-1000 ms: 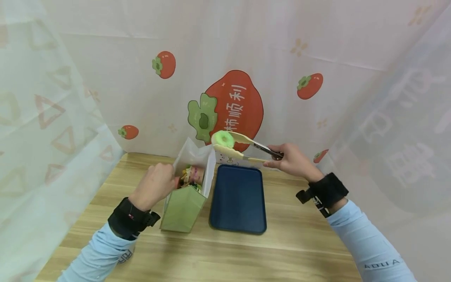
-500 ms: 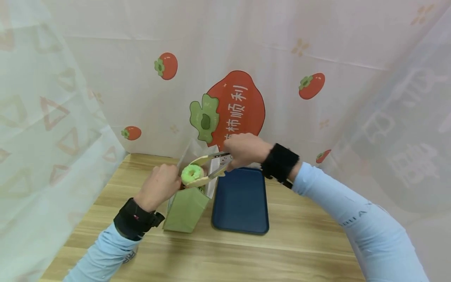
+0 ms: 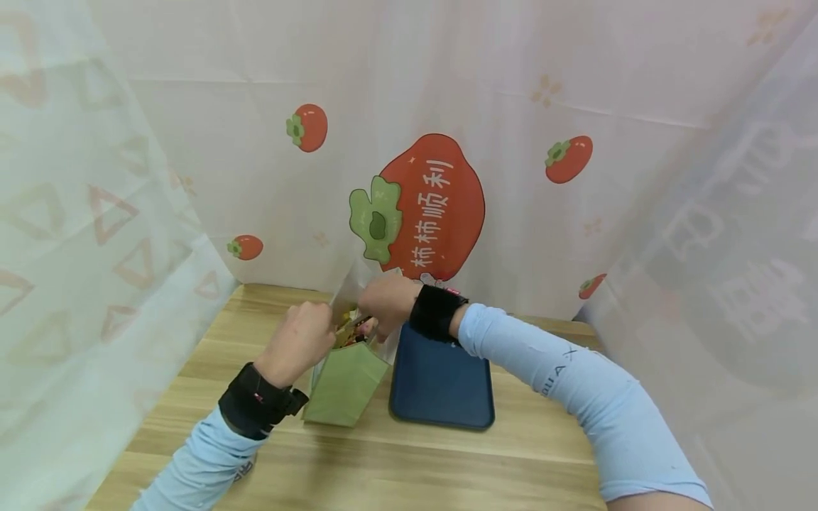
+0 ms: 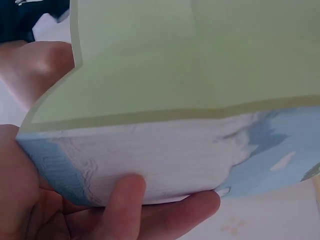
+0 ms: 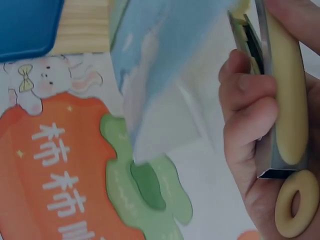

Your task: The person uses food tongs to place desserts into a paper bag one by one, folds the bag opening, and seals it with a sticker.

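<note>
A green paper bag (image 3: 348, 387) stands open on the table, its side wall printed blue and white in the left wrist view. My left hand (image 3: 300, 342) grips the bag's left rim, thumb and fingers on the printed wall (image 4: 165, 160). At the bag's mouth is my right hand (image 3: 388, 298), its fingers curled round metal tongs (image 5: 287, 95) with pale yellow grips and a ring at the end. The tongs reach down into the bag among several colourful items (image 3: 358, 330). Their tips are hidden, and the green doughnut cannot be made out.
A dark blue tray (image 3: 442, 390) lies just right of the bag, under my right forearm. Behind the wooden table (image 3: 396, 468) hangs a white curtain (image 3: 511, 234) printed with persimmons, and cloth also closes off both sides.
My right hand has moved left and down with the tongs, from above the tray into the bag's mouth. The green doughnut they held has gone out of sight. My left hand keeps its grip.
</note>
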A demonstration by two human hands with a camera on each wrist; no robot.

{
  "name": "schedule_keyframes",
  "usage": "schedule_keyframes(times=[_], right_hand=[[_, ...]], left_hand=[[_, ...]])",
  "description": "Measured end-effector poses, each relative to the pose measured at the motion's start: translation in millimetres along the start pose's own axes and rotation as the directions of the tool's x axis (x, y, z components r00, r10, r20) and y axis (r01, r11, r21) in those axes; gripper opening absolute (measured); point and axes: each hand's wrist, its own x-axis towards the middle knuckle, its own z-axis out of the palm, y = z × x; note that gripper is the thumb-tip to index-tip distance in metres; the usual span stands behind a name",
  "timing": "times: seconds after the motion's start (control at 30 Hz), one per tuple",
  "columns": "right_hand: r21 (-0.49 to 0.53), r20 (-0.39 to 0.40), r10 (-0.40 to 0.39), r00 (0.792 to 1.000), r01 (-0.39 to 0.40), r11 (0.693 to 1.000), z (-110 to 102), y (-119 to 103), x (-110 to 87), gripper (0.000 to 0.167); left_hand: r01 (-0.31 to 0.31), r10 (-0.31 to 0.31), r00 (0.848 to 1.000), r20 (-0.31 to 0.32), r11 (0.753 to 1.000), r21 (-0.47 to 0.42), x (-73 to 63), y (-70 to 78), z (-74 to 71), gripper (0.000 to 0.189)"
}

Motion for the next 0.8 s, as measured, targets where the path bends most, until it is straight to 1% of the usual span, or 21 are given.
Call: schedule_keyframes(times=[0.1, 0.23, 0.33, 0.43, 0.53, 0.67, 0.7, 0.8], right_hand=[[-0.012, -0.009, -0.014, 1.000, 0.014, 1.000, 12.5, -3.3, 11.2, 0.024], [-0.039, -0.030, -0.010, 1.000, 0.008, 0.999, 24.1, -6.3, 20.5, 0.023], [-0.043, -0.029, -0.004, 1.000, 0.002, 0.999, 26.8, -7.1, 22.6, 0.023], [-0.026, -0.028, -0.007, 1.000, 0.007, 1.000, 25.9, -5.2, 20.4, 0.027], [0.013, -0.017, 0.004, 1.000, -0.003, 1.000, 18.0, -1.4, 12.7, 0.029], [-0.002, -0.030, 0.059, 0.998, -0.060, 0.998, -2.3, 7.0, -8.1, 0.022], [-0.012, -0.043, 0.074, 0.996, -0.075, 0.997, -7.3, 9.7, -14.4, 0.025], [-0.015, -0.089, 0.100, 0.991, -0.102, 0.995, -19.7, 18.2, -33.9, 0.039]], left_hand=[[-0.013, 0.013, 1.000, -0.012, 1.000, 0.018, -0.3, -0.2, 0.5, 0.034], [-0.034, 0.035, 0.999, -0.028, 0.999, 0.033, -0.7, -1.6, 1.6, 0.036], [-0.048, 0.050, 0.998, -0.038, 0.998, 0.041, -0.7, -2.8, 2.1, 0.038], [-0.049, 0.052, 0.997, -0.049, 0.998, 0.045, -0.2, -3.0, 1.6, 0.036], [-0.023, 0.024, 0.999, -0.038, 1.000, 0.012, 0.5, -4.4, 0.4, 0.030], [0.018, -0.019, 1.000, -0.007, 1.000, -0.024, 0.8, -8.8, -1.1, 0.026], [0.027, -0.027, 1.000, 0.002, 0.999, -0.030, 0.5, -10.1, -1.6, 0.027], [0.046, -0.046, 0.999, 0.012, 0.998, -0.035, -1.0, -14.5, -2.7, 0.033]])
